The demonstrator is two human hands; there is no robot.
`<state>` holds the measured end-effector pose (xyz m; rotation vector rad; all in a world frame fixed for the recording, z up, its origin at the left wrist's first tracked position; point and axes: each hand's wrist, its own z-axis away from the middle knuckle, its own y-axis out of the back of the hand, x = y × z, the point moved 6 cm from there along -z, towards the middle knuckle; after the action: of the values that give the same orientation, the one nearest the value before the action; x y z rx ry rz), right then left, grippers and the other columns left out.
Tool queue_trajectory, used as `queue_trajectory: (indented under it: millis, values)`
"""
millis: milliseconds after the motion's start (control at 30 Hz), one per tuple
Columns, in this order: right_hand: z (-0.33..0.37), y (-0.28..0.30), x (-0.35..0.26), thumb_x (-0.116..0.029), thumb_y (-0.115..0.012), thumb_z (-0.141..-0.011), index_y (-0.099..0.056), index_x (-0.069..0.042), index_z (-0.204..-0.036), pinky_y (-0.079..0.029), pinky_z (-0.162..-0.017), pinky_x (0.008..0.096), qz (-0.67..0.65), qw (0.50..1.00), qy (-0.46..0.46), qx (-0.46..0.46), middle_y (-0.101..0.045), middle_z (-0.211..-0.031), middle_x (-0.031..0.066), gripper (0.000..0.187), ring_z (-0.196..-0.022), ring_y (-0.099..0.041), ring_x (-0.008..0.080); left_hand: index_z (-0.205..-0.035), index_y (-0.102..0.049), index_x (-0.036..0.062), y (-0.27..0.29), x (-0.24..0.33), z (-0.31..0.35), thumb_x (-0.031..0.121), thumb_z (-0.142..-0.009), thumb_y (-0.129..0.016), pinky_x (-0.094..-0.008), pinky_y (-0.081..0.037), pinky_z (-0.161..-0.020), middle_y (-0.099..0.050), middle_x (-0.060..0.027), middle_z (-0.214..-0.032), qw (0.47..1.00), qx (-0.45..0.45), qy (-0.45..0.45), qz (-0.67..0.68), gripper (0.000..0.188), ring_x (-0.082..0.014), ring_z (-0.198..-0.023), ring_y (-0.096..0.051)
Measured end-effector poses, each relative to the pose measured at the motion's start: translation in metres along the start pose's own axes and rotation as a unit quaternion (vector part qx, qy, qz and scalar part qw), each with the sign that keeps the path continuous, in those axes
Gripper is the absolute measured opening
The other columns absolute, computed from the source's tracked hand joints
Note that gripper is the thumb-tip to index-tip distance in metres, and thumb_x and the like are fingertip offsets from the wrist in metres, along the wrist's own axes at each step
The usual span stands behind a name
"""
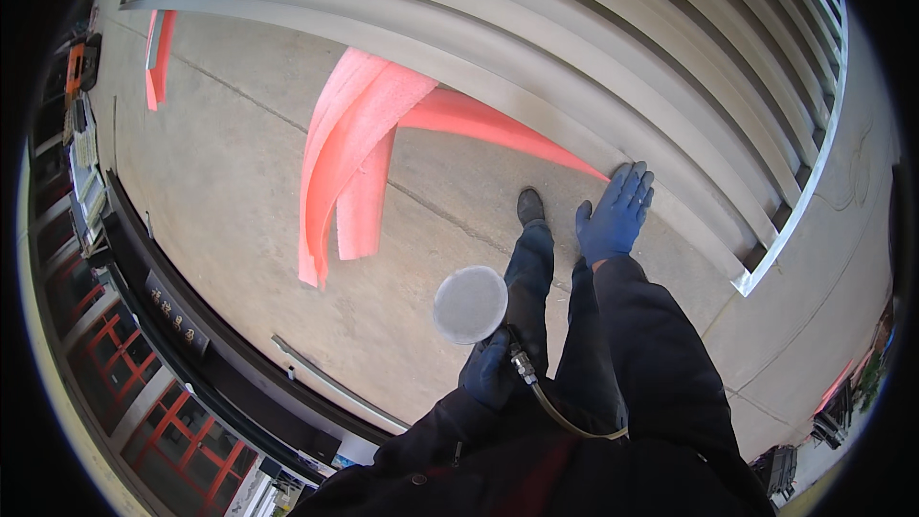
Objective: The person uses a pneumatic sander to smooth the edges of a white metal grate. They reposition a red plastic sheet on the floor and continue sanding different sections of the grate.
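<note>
My left hand [486, 370], in a dark blue glove, is closed around an air sander held low in front of my body. Its round pale grey sanding pad [469, 304] is turned up into view, and a hose fitting [523, 364] joins it to a thin yellowish air hose [565, 418]. My right hand [616, 217], gloved in blue, lies flat with fingers stretched on the near edge of a large grey slatted metal panel [536, 48]. Pink foam sheeting [359, 158] hangs from beneath that panel, one strip reaching close to my right fingertips.
Another pink foam strip [161, 57] hangs under the panel's far left end. Below is a concrete floor [230, 163] with joint lines, where my shoe [529, 205] stands. A long metal strip [335, 383] and a building with red-framed windows [182, 440] are at left.
</note>
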<state>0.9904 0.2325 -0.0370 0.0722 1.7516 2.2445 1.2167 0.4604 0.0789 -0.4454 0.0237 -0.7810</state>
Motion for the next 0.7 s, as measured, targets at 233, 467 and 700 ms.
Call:
queue_trajectory:
  millis: [233, 467, 700]
  values:
    - [-0.039, 0.0, -0.067, -0.028, -0.075, -0.089, -0.028, 0.01, -0.17, -0.011, -0.139, 0.0622, -0.014, 0.993, 0.117, -0.008, -0.019, -0.181, 0.0334, 0.101, -0.169, -0.016, 0.0542, -0.137, -0.059, 0.0068, -0.001, 0.019, 0.009, 0.032, -0.12, -0.052, -0.0411, -0.061, -0.096, -0.07, -0.0129, -0.118, 0.995, 0.029, 0.009, 0.095, 0.032, -0.0261, -0.106, -0.074]
    - [-0.096, -0.007, -0.143, -0.022, -0.073, -0.092, -0.033, 0.004, -0.171, -0.015, -0.14, 0.057, 0.019, 0.952, 0.305, -0.003, -0.025, -0.181, 0.0263, 0.092, -0.17, -0.021, 0.0442, -0.133, -0.061, 0.0091, 0.001, 0.011, 0.003, 0.03, -0.12, -0.052, -0.0369, -0.058, -0.094, -0.067, -0.0051, -0.11, 0.994, 0.055, 0.021, 0.088, 0.026, -0.0174, -0.102, -0.068]
    - [-0.099, 0.001, -0.126, -0.019, -0.07, -0.093, -0.036, -0.005, -0.173, -0.016, -0.141, 0.0536, 0.002, 0.934, 0.355, -0.036, -0.027, -0.183, 0.0161, 0.089, -0.17, -0.023, 0.0371, -0.14, -0.057, 0.0122, -0.012, 0.017, -0.008, 0.044, -0.115, -0.061, -0.0458, -0.06, -0.099, -0.069, -0.0092, -0.119, 0.999, 0.006, 0.027, 0.036, 0.041, -0.0272, -0.113, -0.071]
